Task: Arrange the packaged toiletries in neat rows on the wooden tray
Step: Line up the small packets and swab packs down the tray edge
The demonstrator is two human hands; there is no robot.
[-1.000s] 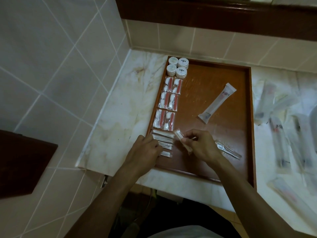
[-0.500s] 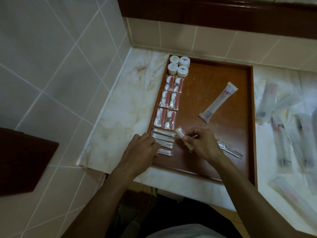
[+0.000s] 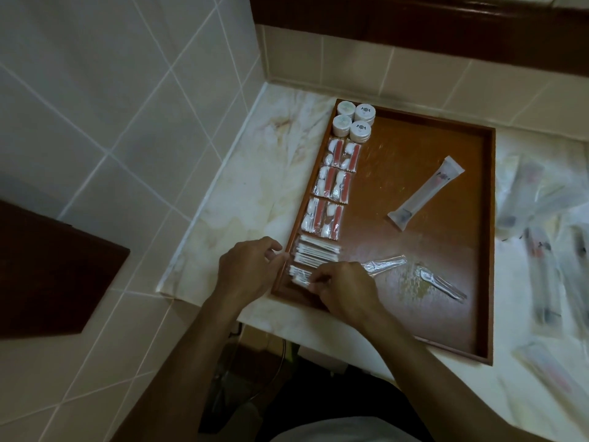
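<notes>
Left grip (image 3: 247, 271): fingers curled at wooden tray (image 3: 487, 237) left rim, hold unclear
Right grip (image 3: 342, 290): pinches swab packet (image 3: 301, 278) in near-left corner

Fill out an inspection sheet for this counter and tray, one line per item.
Surface: marble counter; wooden tray on it.
Job's things: four round jars, six red-and-white packets and thin white packets in a column along the tray's left side; long tube and clear wrapped items loose.
Clutter: blurred wrapped packets on the counter, right.
Grippers: left hand at the tray's edge; right hand pinches a thin packet.
Cables: wire under the counter.
Surroundings: tiled walls.
</notes>
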